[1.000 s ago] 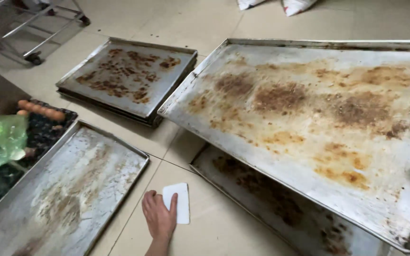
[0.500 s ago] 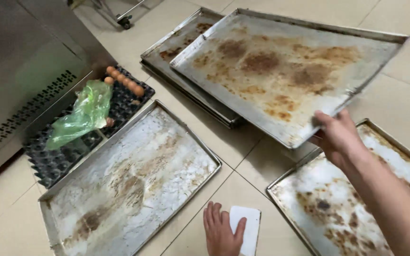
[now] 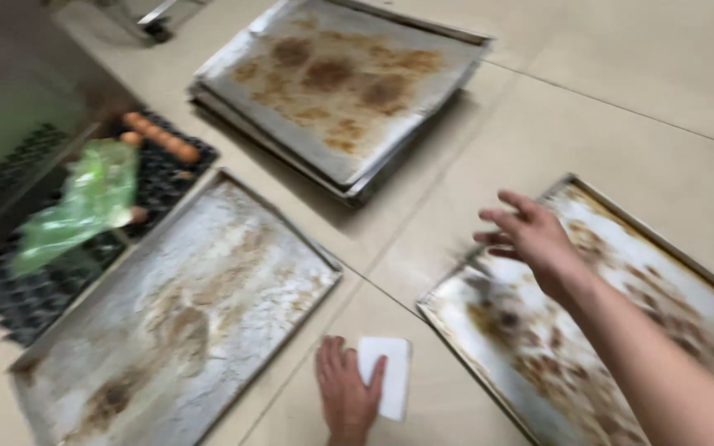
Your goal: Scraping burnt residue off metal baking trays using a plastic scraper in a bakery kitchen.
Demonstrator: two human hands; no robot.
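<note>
Down on the tiled floor [image 3: 621, 99], seen from the head camera, the left hand [image 3: 347, 395] lies flat with its palm down and fingers spread, gripping nothing; its fingertips rest on the near edge of a white rectangular scraper [image 3: 388, 373], which lies flat on the tile. That scraper serves as the landmark. Just to the left of the scraper sits a floury, stained baking tray [image 3: 179, 318], its corner close to the scraper but not touching it. Just to the right of the scraper lies a second baking tray with burnt brown patches [image 3: 621, 272], its near corner pointing toward the scraper. The right hand [image 3: 529, 235] hangs above that tray's far left edge, up and to the right of the scraper, open with fingers loosely splayed and holding nothing; it is blurred, so whether it touches the rim cannot be told. Its forearm runs off the lower right corner. Beyond the scraper, well apart from it, a stack of stained trays [image 3: 340, 83] rests on the floor. Far to the left of the scraper, past the floury tray, is a black egg crate [image 3: 51, 289] with a row of brown eggs [image 3: 159, 136] at its far end and a crumpled green plastic bag [image 3: 80, 206] lying on top.
</note>
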